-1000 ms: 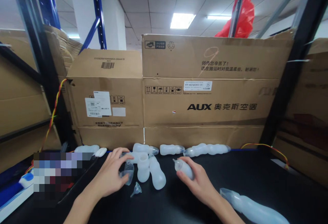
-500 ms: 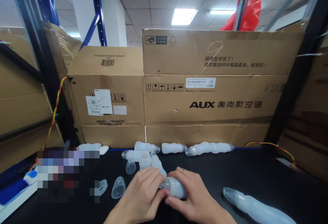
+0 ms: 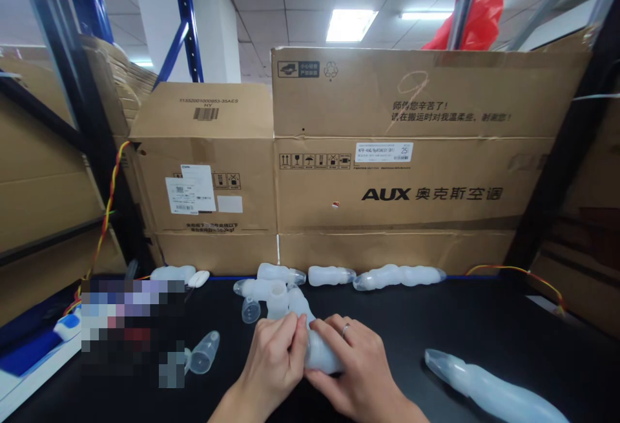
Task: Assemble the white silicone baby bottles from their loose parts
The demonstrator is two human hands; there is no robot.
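L hand (image 3: pixel 277 353): closed over L end of held btl (image 3: pixel 323 353), back of hand up, fingers curled; part under the fingers hidden. R hand (image 3: pixel 357 357): gripping same btl round its body, fingers over the far side, thumb along the near side, pointing L. Ring (image 3: pixel 345 329) on one finger. Hands close together w/ btl between, approx. mid-width of black surface (image 3: pixel 411 326), on its near half. Forearms enter from the near side, angled inward.

Just beyond L hand: white btl (image 3: pixel 299 303), partly hidden by that hand; next to it open btl (image 3: pixel 278 300), mouth showing. Small clear cap (image 3: pixel 250 310) to its L. Tall clear cap (image 3: pixel 206 352) lies L of L hand, apart from it.

Far edge: row of lying btls (image 3: pixel 331 276) nr cardboard (image 3: pixel 397 216). Nr R corner, near side: long btl (image 3: pixel 504 384), lying, tip toward far edge.

Room: wide stretch of surface btwn R hand and long btl; another btwn R hand and far-edge row; narrower gap btwn L hand and tall clear cap.
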